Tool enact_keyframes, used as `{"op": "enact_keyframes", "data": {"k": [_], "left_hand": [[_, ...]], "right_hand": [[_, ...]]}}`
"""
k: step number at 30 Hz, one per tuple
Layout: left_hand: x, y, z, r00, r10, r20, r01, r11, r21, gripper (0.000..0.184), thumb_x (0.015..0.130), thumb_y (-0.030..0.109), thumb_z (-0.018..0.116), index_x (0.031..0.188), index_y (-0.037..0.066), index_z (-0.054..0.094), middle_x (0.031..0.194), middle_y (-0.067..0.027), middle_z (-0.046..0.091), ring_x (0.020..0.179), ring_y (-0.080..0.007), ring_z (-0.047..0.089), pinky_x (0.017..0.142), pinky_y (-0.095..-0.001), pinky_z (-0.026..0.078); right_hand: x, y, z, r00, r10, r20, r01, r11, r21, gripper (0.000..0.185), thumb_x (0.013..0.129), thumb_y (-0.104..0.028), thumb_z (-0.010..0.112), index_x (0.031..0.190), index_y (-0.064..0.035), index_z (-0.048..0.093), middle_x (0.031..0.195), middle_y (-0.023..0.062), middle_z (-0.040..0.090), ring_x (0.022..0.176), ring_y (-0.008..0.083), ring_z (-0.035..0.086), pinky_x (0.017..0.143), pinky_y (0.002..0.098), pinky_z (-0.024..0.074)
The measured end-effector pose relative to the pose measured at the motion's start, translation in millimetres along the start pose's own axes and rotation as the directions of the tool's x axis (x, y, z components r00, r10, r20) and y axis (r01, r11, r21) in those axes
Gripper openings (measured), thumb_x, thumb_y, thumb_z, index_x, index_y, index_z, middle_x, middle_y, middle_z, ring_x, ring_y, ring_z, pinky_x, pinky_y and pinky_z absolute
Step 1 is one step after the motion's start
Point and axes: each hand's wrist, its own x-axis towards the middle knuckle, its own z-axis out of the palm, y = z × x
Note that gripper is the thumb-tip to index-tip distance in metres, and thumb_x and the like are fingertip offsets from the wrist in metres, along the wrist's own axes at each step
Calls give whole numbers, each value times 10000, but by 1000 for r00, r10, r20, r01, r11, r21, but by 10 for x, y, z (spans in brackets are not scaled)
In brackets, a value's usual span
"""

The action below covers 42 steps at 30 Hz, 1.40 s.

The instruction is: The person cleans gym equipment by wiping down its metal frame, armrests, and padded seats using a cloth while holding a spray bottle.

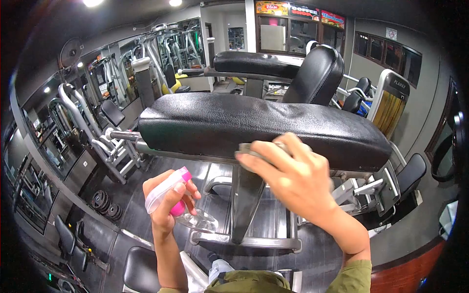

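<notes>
A long black padded cushion (254, 119) on a metal frame spans the middle of the view, shiny on top. My right hand (293, 171) is at the cushion's front side, right of centre, its fingers closed around a greyish cloth (245, 148) that shows only in part. Lower left, my left hand (168, 200) is wrapped round a clear spray bottle (198, 220) with a pink and white spray head. The bottle hangs tilted below the cushion, apart from it.
Behind the cushion stand a black backrest (316, 73) and a second pad (254, 63). Weight machines and mirrors line the left side. Dumbbells (100, 200) lie on the floor at left. A black seat (141, 268) is near my left forearm.
</notes>
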Motion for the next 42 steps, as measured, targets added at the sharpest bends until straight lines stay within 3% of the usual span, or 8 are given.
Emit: {"op": "enact_keyframes", "data": {"k": [4, 10, 17, 24, 27, 31, 37, 42], "left_hand": [[2, 27, 13, 998, 14, 54, -17, 999, 52, 409, 854, 301, 597, 774, -99, 628, 669, -169, 639, 472, -181, 594, 395, -260, 478], [-22, 51, -18, 1000, 24, 10, -25, 997, 79, 407, 851, 303, 601, 775, -97, 627, 669, -173, 637, 468, -177, 592, 391, -259, 469], [-114, 38, -169, 999, 8, -52, -6, 999, 41, 386, 843, 282, 611, 776, -98, 626, 676, -172, 638, 476, -176, 596, 400, -257, 477], [-149, 43, -289, 997, 1, -75, 2, 999, 38, 381, 836, 279, 609, 775, -96, 625, 681, -175, 642, 470, -181, 595, 396, -262, 475], [-118, 34, -265, 991, 13, -136, 7, 989, 150, 421, 809, 353, 561, 724, -58, 584, 609, -168, 611, 385, -198, 536, 344, -272, 429], [-79, 16, -361, 994, 40, -104, -31, 996, 89, 404, 810, 320, 583, 752, -79, 604, 635, -175, 624, 410, -194, 558, 362, -274, 449], [-87, 9, -473, 996, 34, -88, -36, 999, -20, 387, 820, 278, 608, 789, -107, 628, 668, -181, 642, 434, -180, 580, 389, -258, 472], [-63, -8, -506, 996, 28, -86, -29, 999, -14, 384, 823, 275, 594, 790, -106, 633, 669, -180, 644, 437, -181, 584, 388, -257, 468]], "right_hand": [[266, -222, 283, 998, -65, -11, 65, 997, 51, 154, 731, -191, 653, 867, -122, 676, 877, -28, 513, 869, 132, 548, 605, 212, 536], [196, -163, 276, 995, -37, -94, 46, 994, 98, 176, 724, -177, 640, 897, -146, 649, 845, -33, 513, 822, 136, 557, 577, 231, 510], [-97, -7, -48, 991, 136, 2, -135, 987, 92, 252, 670, -153, 683, 920, -154, 714, 964, -61, 610, 802, 126, 594, 572, 245, 497], [410, -179, 255, 998, 4, -69, 5, 991, 133, 188, 721, -166, 654, 905, -143, 683, 878, -48, 556, 813, 124, 574, 560, 236, 518], [721, -333, 473, 992, -25, -128, 46, 985, 166, 116, 745, -154, 637, 859, -137, 651, 841, -26, 515, 862, 151, 574, 564, 245, 533], [784, -310, 384, 999, 11, -38, -3, 978, 209, 134, 750, -141, 653, 883, -152, 668, 836, -30, 531, 832, 154, 577, 558, 264, 533], [363, -27, -55, 992, 120, 32, -122, 986, 113, 242, 735, -145, 699, 973, -189, 708, 888, -75, 606, 754, 139, 575, 551, 280, 513], [495, -137, 56, 996, 73, 45, -75, 997, 36, 219, 742, -143, 698, 957, -178, 710, 918, -76, 614, 786, 131, 579, 560, 248, 513]]}}
